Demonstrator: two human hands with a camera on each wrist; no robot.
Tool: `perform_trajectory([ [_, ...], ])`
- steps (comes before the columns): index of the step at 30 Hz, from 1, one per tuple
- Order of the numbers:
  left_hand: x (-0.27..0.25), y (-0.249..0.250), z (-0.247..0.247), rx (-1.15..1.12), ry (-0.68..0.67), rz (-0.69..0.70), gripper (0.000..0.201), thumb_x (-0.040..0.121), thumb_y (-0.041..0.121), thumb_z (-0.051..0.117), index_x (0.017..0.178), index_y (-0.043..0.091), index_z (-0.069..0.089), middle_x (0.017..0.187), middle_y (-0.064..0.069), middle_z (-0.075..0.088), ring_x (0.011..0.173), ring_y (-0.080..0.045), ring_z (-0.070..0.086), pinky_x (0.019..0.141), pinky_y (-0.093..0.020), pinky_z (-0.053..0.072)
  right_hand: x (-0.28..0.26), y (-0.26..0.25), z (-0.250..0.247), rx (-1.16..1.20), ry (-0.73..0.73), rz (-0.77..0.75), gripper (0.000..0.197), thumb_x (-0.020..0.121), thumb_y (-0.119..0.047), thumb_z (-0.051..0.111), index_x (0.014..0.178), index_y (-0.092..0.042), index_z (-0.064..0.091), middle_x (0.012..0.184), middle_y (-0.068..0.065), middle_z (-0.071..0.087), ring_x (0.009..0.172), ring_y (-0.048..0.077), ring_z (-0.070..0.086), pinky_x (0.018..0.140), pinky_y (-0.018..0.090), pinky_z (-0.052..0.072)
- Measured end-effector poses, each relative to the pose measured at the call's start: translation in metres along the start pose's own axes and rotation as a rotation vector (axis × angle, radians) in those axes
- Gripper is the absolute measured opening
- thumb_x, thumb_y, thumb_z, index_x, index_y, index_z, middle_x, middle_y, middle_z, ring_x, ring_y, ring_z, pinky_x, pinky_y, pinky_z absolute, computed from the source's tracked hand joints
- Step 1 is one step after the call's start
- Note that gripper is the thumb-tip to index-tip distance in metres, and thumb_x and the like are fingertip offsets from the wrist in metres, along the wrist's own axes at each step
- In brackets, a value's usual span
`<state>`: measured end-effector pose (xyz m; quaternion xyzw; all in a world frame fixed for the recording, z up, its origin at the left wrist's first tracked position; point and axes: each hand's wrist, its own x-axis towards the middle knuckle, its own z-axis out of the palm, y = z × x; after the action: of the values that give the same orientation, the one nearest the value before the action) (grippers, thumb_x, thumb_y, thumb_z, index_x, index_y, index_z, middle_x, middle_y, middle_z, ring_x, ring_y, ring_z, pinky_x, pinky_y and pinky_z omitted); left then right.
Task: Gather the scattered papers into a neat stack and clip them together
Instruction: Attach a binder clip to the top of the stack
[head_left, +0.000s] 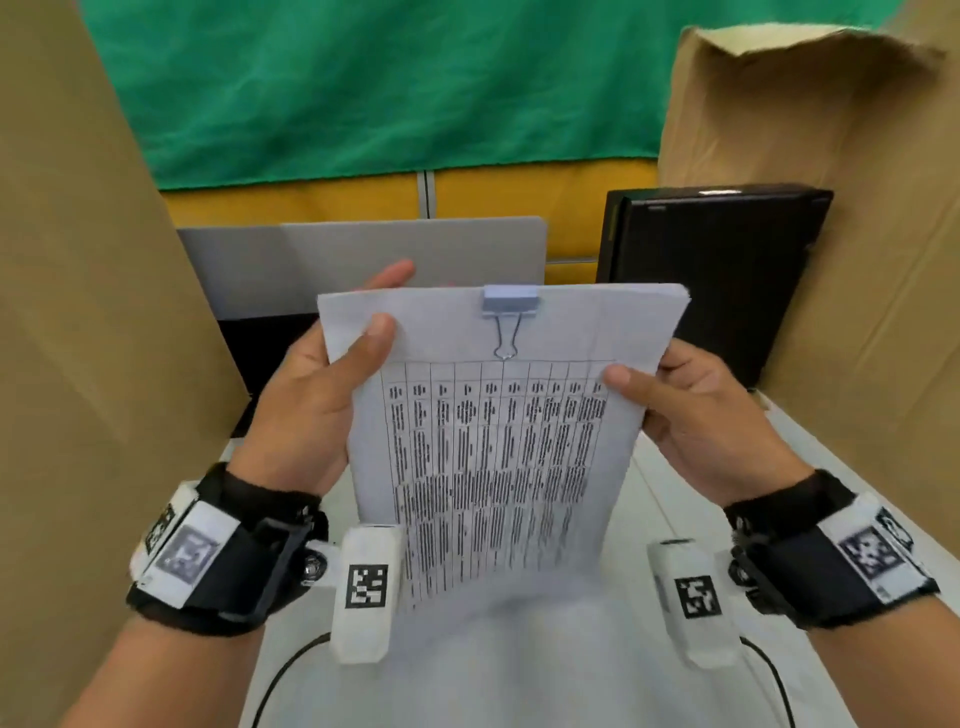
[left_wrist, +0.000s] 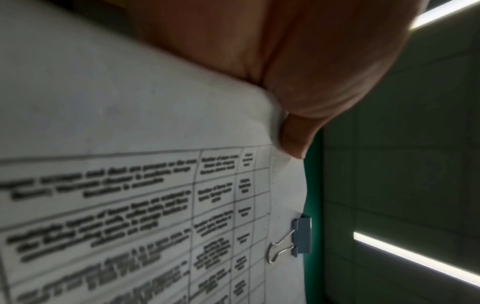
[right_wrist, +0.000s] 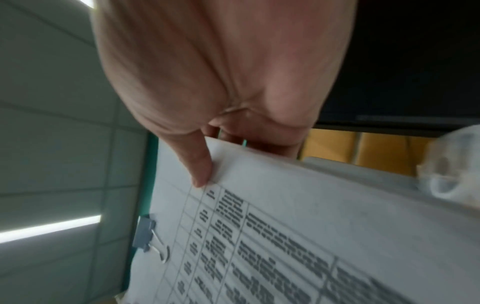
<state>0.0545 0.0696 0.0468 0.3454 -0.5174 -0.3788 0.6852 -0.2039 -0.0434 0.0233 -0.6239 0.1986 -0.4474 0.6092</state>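
A stack of white papers (head_left: 493, 441) with a printed table is held upright above the white table (head_left: 675, 493). A grey-blue binder clip (head_left: 510, 301) grips the middle of its top edge, one wire handle folded down on the front page. My left hand (head_left: 332, 395) pinches the stack's left edge, thumb in front and fingers behind. My right hand (head_left: 675, 410) pinches the right edge the same way. The left wrist view shows the papers (left_wrist: 130, 185) and clip (left_wrist: 301, 236); the right wrist view shows the papers (right_wrist: 311, 226) and clip (right_wrist: 145, 234).
A grey laptop (head_left: 363, 260) stands open behind the papers. A black box (head_left: 711, 270) is at the back right. Brown cardboard walls (head_left: 78, 312) close in both sides, and a green cloth (head_left: 389, 93) hangs behind. Cables run across the table near my wrists.
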Motion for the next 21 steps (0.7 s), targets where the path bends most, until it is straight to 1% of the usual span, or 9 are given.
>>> perform_trajectory([
  [3,-0.013,-0.007,0.001,0.12,0.01,-0.028,0.027,0.079,0.036,0.075,0.106,0.04,0.075,0.107,0.0,0.077,0.099,-0.018,0.073,0.087,-0.04,0.059,-0.014,0.009,0.003,-0.007,0.022,-0.03,0.031,0.077,-0.021,0.068,0.107,-0.023,0.076,0.114,0.006,0.078,0.105,0.023,0.074,0.086,0.034,0.061],
  [5,-0.023,-0.037,-0.013,0.251,0.053,-0.162,0.039,0.067,0.05,0.081,0.104,0.039,0.075,0.114,0.001,0.076,0.107,-0.02,0.071,0.097,-0.049,0.052,-0.019,0.04,-0.001,-0.082,0.057,0.066,0.03,0.083,-0.019,0.067,0.112,-0.021,0.074,0.116,0.004,0.077,0.108,0.023,0.073,0.089,0.032,0.06],
  [7,-0.032,-0.071,-0.029,0.409,0.079,-0.325,0.046,0.07,0.055,0.077,0.112,0.041,0.071,0.117,0.01,0.074,0.111,-0.013,0.068,0.103,-0.046,0.048,-0.023,0.076,-0.008,-0.186,0.07,0.18,0.027,0.093,-0.012,0.064,0.119,-0.013,0.071,0.117,0.004,0.077,0.111,0.024,0.072,0.095,0.035,0.058],
  [10,-0.048,-0.112,-0.051,0.489,0.17,-0.49,0.03,0.09,0.028,0.068,0.118,0.017,0.069,0.101,0.012,0.076,0.089,0.0,0.072,0.085,-0.025,0.057,-0.025,0.118,-0.017,-0.276,0.148,0.326,0.021,0.097,-0.006,0.061,0.114,0.004,0.069,0.114,0.014,0.077,0.109,0.033,0.072,0.095,0.041,0.058],
  [12,-0.058,-0.129,-0.064,0.458,0.242,-0.534,0.032,0.088,0.028,0.07,0.108,0.002,0.07,0.096,-0.002,0.077,0.087,-0.019,0.071,0.08,-0.036,0.058,-0.02,0.13,-0.018,-0.3,0.21,0.375,0.017,0.096,-0.005,0.062,0.106,0.006,0.07,0.11,0.021,0.076,0.098,0.033,0.074,0.088,0.041,0.061],
  [14,-0.06,-0.134,-0.071,0.474,0.275,-0.546,0.028,0.088,0.027,0.071,0.101,0.003,0.072,0.096,-0.008,0.078,0.088,-0.03,0.07,0.082,-0.048,0.057,-0.012,0.135,-0.015,-0.364,0.223,0.395,0.015,0.095,-0.007,0.064,0.099,0.004,0.073,0.104,0.022,0.077,0.087,0.03,0.072,0.084,0.046,0.059],
  [16,-0.063,-0.137,-0.075,0.507,0.276,-0.579,0.012,0.093,0.014,0.065,0.094,0.01,0.075,0.08,0.002,0.079,0.074,-0.018,0.075,0.071,-0.033,0.061,-0.009,0.138,-0.012,-0.414,0.196,0.448,0.017,0.094,-0.01,0.065,0.099,0.004,0.073,0.1,0.022,0.077,0.083,0.03,0.071,0.079,0.046,0.06],
  [18,-0.069,-0.142,-0.073,0.585,0.265,-0.645,0.019,0.093,0.007,0.062,0.076,0.014,0.065,0.056,0.011,0.063,0.042,0.001,0.055,0.047,-0.014,0.044,-0.01,0.146,-0.011,-0.47,0.153,0.54,0.018,0.093,-0.01,0.065,0.093,0.007,0.071,0.091,0.02,0.076,0.073,0.024,0.068,0.066,0.037,0.06],
  [21,-0.08,-0.157,-0.078,0.781,0.204,-0.752,0.021,0.09,0.01,0.067,0.072,0.003,0.058,0.067,-0.009,0.058,0.046,-0.008,0.047,0.05,-0.019,0.039,-0.016,0.157,-0.006,-0.596,0.076,0.662,0.012,0.091,-0.006,0.065,0.083,0.002,0.067,0.076,0.015,0.065,0.059,0.021,0.06,0.055,0.03,0.051],
])
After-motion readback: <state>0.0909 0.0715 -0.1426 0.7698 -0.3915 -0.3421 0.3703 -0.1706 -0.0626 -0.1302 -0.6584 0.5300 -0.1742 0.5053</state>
